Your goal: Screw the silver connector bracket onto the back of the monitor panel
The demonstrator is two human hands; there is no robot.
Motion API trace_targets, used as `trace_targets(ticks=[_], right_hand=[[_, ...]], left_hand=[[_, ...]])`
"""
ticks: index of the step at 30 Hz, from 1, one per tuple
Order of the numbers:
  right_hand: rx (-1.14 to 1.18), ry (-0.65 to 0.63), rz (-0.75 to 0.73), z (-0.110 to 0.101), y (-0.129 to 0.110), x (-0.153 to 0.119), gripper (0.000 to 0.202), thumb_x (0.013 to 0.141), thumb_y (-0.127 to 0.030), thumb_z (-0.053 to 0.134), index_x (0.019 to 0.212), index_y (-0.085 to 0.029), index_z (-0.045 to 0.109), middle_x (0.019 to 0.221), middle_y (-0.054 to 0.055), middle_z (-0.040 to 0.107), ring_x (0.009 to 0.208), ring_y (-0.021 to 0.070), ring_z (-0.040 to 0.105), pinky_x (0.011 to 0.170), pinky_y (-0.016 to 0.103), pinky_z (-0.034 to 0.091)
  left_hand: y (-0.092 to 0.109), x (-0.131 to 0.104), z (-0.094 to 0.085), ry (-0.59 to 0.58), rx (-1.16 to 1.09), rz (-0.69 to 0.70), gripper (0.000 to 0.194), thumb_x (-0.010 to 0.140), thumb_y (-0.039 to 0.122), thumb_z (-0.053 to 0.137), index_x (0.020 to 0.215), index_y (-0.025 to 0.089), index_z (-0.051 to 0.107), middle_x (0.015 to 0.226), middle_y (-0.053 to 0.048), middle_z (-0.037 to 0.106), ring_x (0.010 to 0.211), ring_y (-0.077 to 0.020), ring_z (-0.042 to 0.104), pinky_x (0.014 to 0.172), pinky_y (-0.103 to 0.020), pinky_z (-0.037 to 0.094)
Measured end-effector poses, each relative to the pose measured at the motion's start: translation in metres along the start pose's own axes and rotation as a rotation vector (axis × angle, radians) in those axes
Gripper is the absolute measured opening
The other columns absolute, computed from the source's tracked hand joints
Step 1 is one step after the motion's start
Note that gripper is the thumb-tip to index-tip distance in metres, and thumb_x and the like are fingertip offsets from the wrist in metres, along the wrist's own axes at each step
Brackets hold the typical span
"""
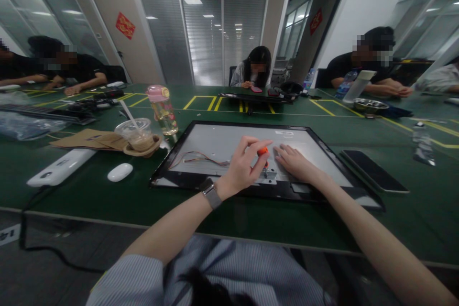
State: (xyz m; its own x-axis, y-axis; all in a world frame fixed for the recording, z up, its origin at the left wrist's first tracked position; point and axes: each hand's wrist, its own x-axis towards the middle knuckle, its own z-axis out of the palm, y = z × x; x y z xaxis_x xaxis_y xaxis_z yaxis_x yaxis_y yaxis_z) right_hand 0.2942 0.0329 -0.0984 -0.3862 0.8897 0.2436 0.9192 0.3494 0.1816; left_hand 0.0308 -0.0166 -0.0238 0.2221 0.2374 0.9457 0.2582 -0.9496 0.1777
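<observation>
A flat display panel [229, 136] with a black frame and pale grey back lies on the green table in front of me. My left hand [244, 165] has its thumb and fingers closed around the orange handle of a small screwdriver [263, 151]. The screwdriver points down at a small metal bracket [271, 178] near the panel's front edge; whether its tip sits in a screw I cannot tell. Fingers stretched out, my right hand [296, 161] rests flat on the panel's back just right of the screwdriver. Thin coloured wires [204, 157] lie across the panel's left part.
Left of the panel are a pink-lidded bottle [163, 110], an iced drink cup [136, 131], a white mouse [120, 172] and a white power strip [62, 167]. A phone [373, 170] lies at right. Several people sit around the table [201, 220].
</observation>
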Motion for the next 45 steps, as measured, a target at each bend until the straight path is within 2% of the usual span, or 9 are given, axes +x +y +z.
trace_targets(ticks=[5, 12, 16, 23, 28, 35, 40, 45], right_hand=[[-0.013, -0.016, 0.008, -0.0026, -0.0027, -0.0009, 0.048, 0.104, -0.023, 0.039, 0.149, -0.009, 0.052, 0.147, 0.026, 0.057, 0.135, 0.0357, 0.056, 0.109, 0.052, 0.048], [-0.008, -0.006, -0.007, 0.0007, 0.0001, -0.0014, 0.049, 0.105, -0.024, 0.036, 0.149, -0.011, 0.051, 0.148, 0.026, 0.056, 0.136, 0.0364, 0.055, 0.107, 0.056, 0.048], [-0.007, -0.030, 0.019, 0.0006, -0.0005, -0.0008, 0.050, 0.106, -0.026, 0.035, 0.150, -0.010, 0.050, 0.149, 0.026, 0.056, 0.136, 0.0357, 0.055, 0.109, 0.053, 0.046], [0.003, 0.000, 0.025, 0.0008, -0.0012, -0.0007, 0.047, 0.105, -0.026, 0.037, 0.147, -0.012, 0.053, 0.147, 0.025, 0.057, 0.133, 0.0351, 0.057, 0.107, 0.052, 0.048], [0.007, -0.003, 0.012, -0.0020, -0.0013, -0.0007, 0.048, 0.106, -0.026, 0.034, 0.147, -0.011, 0.053, 0.146, 0.025, 0.058, 0.132, 0.0354, 0.057, 0.107, 0.051, 0.048], [-0.029, -0.015, 0.025, -0.0014, -0.0034, -0.0011, 0.049, 0.105, -0.025, 0.035, 0.148, -0.009, 0.051, 0.147, 0.026, 0.057, 0.133, 0.0360, 0.057, 0.108, 0.052, 0.048], [-0.038, -0.042, -0.041, -0.0070, -0.0007, -0.0014, 0.048, 0.104, -0.022, 0.036, 0.147, -0.010, 0.052, 0.147, 0.025, 0.057, 0.134, 0.0355, 0.056, 0.107, 0.051, 0.049], [-0.018, -0.038, -0.007, -0.0074, -0.0026, -0.0012, 0.049, 0.104, -0.024, 0.034, 0.148, -0.008, 0.051, 0.148, 0.026, 0.055, 0.134, 0.0368, 0.056, 0.108, 0.051, 0.048]], left_hand=[[-0.0008, 0.0014, -0.0002, 0.027, 0.009, 0.006, 0.021, 0.105, 0.028, 0.053, 0.118, 0.016, 0.063, 0.097, -0.006, 0.059, 0.090, -0.0183, 0.057, 0.078, -0.032, 0.052], [0.0012, 0.0029, -0.0010, 0.020, -0.021, 0.006, 0.015, 0.103, 0.029, 0.059, 0.108, 0.016, 0.064, 0.089, -0.004, 0.061, 0.081, -0.0164, 0.056, 0.073, -0.029, 0.048], [0.0017, 0.0026, -0.0007, 0.022, -0.014, -0.012, 0.017, 0.104, 0.026, 0.054, 0.112, 0.015, 0.064, 0.093, -0.005, 0.060, 0.086, -0.0172, 0.058, 0.076, -0.030, 0.050], [0.0014, 0.0020, -0.0003, -0.005, -0.052, -0.057, 0.028, 0.103, 0.020, 0.044, 0.126, 0.016, 0.061, 0.104, -0.008, 0.060, 0.096, -0.0193, 0.061, 0.084, -0.034, 0.053], [0.0001, 0.0004, 0.0009, -0.007, -0.093, -0.033, 0.034, 0.105, 0.016, 0.039, 0.132, 0.016, 0.058, 0.108, -0.010, 0.064, 0.098, -0.0199, 0.061, 0.086, -0.035, 0.054], [-0.0010, -0.0006, 0.0021, -0.037, -0.085, -0.021, 0.034, 0.107, 0.024, 0.044, 0.137, 0.017, 0.056, 0.111, -0.010, 0.067, 0.099, -0.0201, 0.063, 0.087, -0.036, 0.055], [-0.0019, -0.0011, 0.0030, -0.032, -0.064, 0.014, 0.035, 0.105, 0.028, 0.053, 0.139, 0.020, 0.056, 0.108, -0.008, 0.067, 0.096, -0.0191, 0.063, 0.086, -0.034, 0.055], [-0.0021, -0.0030, 0.0060, -0.041, -0.056, -0.023, 0.038, 0.107, 0.025, 0.046, 0.144, 0.018, 0.047, 0.110, -0.010, 0.065, 0.099, -0.0202, 0.062, 0.088, -0.036, 0.055]])
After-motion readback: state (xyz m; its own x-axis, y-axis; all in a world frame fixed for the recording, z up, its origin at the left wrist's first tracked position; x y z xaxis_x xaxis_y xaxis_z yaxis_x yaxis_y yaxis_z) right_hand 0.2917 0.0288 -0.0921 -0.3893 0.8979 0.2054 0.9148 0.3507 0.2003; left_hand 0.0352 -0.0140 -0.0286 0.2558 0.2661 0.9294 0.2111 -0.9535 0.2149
